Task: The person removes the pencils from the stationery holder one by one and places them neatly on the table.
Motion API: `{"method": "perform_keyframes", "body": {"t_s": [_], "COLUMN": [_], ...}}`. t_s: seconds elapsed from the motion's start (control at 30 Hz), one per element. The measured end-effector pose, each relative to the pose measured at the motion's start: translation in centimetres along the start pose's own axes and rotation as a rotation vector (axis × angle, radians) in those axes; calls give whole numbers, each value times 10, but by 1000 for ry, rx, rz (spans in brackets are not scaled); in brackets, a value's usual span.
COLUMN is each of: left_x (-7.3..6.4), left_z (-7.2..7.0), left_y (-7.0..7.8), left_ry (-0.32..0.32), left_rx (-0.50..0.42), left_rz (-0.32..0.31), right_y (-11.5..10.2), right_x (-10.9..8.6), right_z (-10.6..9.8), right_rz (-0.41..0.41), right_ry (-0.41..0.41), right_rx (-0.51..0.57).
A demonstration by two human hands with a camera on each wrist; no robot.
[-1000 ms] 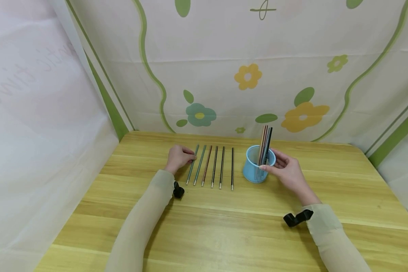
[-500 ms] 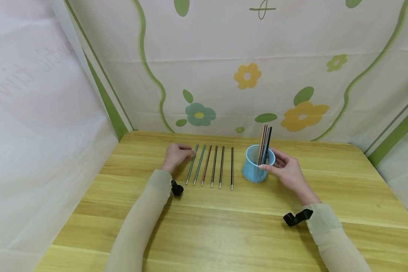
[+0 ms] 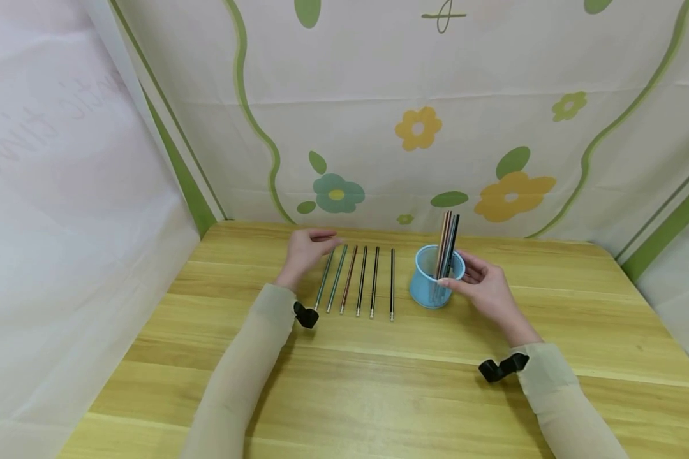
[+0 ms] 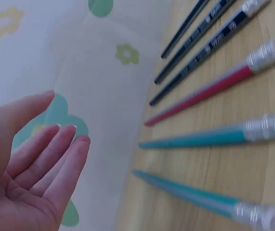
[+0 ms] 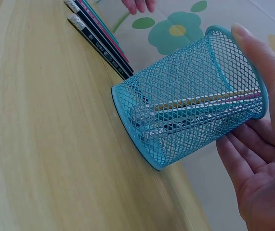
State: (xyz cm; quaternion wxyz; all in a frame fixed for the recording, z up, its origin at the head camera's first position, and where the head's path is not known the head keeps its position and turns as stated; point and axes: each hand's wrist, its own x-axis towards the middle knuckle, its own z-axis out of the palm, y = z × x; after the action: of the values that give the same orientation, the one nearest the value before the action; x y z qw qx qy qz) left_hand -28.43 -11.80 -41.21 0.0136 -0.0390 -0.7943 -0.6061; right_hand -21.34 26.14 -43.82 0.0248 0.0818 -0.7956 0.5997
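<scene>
My left hand (image 3: 307, 252) hovers over the far end of the leftmost teal pencil (image 3: 324, 284); in the left wrist view its fingers are extended and hold nothing. The pencils lie side by side, eraser ends toward me: a second teal pencil (image 3: 336, 280), a red one (image 3: 349, 280) and three black ones, the rightmost black pencil (image 3: 393, 287) set a little apart. With my right hand (image 3: 488, 293) I hold the blue mesh pencil cup (image 3: 426, 292) by its rim, thumb on the near side and fingers behind. Several pencils (image 3: 446, 242) stand leaning in the cup.
The wooden table (image 3: 379, 389) reaches back to a pale flower-printed cloth (image 3: 367, 140). Another cloth wall (image 3: 80, 223) stands along the left side. A black wrist mount (image 3: 306, 315) sits on my left sleeve, and a similar one (image 3: 502, 368) on the right.
My left hand has shifted slightly left off the leftmost teal pencil, then forward and right over its far end. The pencils, the cup and my right hand have stayed in place.
</scene>
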Motion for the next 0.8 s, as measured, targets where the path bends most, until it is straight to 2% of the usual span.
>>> {"method": "perform_keyframes", "body": {"t_s": [0.23, 0.37, 0.57, 0.8], "left_x": [-7, -11, -14, -17], "left_z": [23, 40, 62, 81], "left_y": [14, 22, 31, 44], "left_ry": [-41, -71, -114, -156], "left_rx": [22, 26, -1, -32], "left_rz": [62, 76, 103, 137], "right_y": [1, 1, 2, 2], "right_x": [0, 0, 0, 0], "right_z": [0, 0, 1, 0], "right_rz": [-14, -15, -11, -13], "right_ry": [1, 2, 3, 5], "right_rx": [-1, -1, 3, 3]}}
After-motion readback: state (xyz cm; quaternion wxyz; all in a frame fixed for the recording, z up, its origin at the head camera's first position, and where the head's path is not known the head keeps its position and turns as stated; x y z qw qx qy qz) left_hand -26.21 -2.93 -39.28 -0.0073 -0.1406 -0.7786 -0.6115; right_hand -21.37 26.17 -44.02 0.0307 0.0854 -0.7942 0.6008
